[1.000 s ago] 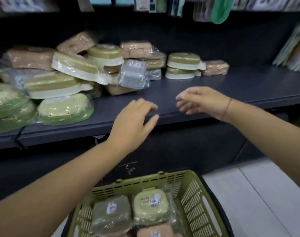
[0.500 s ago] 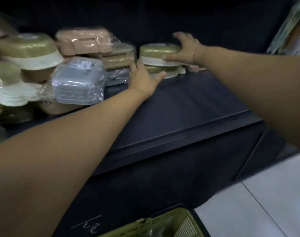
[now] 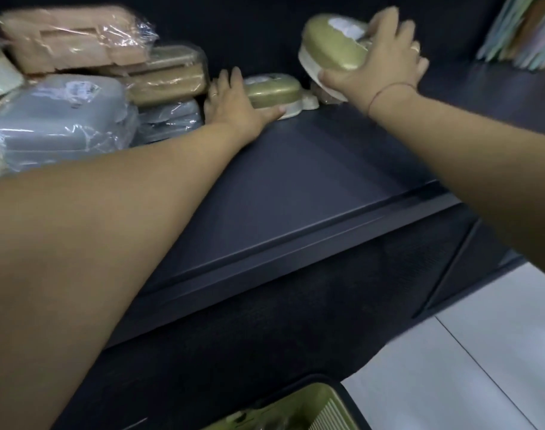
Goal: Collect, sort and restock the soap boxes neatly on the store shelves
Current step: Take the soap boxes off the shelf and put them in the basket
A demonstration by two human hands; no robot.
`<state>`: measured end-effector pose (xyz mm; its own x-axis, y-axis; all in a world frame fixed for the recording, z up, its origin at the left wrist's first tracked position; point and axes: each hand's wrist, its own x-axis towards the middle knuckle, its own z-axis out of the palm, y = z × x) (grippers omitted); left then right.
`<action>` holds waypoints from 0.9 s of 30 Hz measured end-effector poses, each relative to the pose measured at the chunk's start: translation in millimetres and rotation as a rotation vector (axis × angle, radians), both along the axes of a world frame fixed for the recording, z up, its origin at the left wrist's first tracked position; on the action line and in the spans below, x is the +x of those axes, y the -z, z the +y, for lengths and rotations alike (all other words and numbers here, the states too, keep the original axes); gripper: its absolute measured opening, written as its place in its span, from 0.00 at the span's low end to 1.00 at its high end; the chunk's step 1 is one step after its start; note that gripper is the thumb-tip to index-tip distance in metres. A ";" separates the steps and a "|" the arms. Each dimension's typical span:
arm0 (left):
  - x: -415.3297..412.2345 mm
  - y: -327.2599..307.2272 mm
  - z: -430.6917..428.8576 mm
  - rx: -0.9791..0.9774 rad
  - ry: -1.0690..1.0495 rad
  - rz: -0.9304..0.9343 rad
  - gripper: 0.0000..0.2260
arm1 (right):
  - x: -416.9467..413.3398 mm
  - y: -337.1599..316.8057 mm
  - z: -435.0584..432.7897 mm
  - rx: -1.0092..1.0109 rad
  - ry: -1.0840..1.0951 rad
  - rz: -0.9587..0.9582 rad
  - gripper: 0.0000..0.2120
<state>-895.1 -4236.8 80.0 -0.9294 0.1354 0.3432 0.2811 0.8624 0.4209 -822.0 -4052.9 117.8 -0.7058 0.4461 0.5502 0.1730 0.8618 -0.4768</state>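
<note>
Lifted clear, upper soap box (image 3: 330, 46) (tilted) within curled right hand (image 3: 386, 62) fingers, left hand (image 3: 234, 105) splayed against lower soap box (image 3: 272, 90).

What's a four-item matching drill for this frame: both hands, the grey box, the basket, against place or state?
Things:
1. right hand
2. left hand
3. grey soap box
4. green basket

Places or states:
A. at the bottom edge of the view, below the shelf
B. touches the lower gold soap box, which lies on the shelf
C. film-wrapped, in the pile at the left
D. grips the upper gold soap box, held in the air and tilted

Pairs: 1-D, 2-B, 3-C, 4-A
</note>
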 end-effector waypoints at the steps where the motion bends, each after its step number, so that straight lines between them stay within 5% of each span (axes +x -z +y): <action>1: -2.3 -1.0 -0.5 -0.060 0.007 0.010 0.46 | 10.2 5.6 6.5 -0.028 -0.013 -0.003 0.38; 5: 2.5 -4.0 3.9 -0.216 -0.055 0.089 0.36 | 32.3 22.4 20.8 -0.144 -0.132 -0.087 0.36; 14: 81.8 -12.0 1.1 0.086 -0.053 -0.019 0.35 | 83.6 19.9 8.7 -0.061 -0.147 -0.282 0.41; 23: 290.1 -27.3 -105.8 0.306 0.062 0.085 0.33 | 272.6 -10.2 -3.3 -0.015 -0.392 -0.249 0.36; 27: 400.2 -4.9 -175.3 0.444 -0.011 -0.003 0.33 | 331.3 -7.4 -19.7 0.271 -0.498 -0.371 0.40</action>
<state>-494.9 -4412.1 84.9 -0.9311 -0.0346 0.3632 0.2711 0.6005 0.7522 -490.7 -4072.6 125.2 -0.9551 -0.1008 0.2785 -0.1651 0.9619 -0.2181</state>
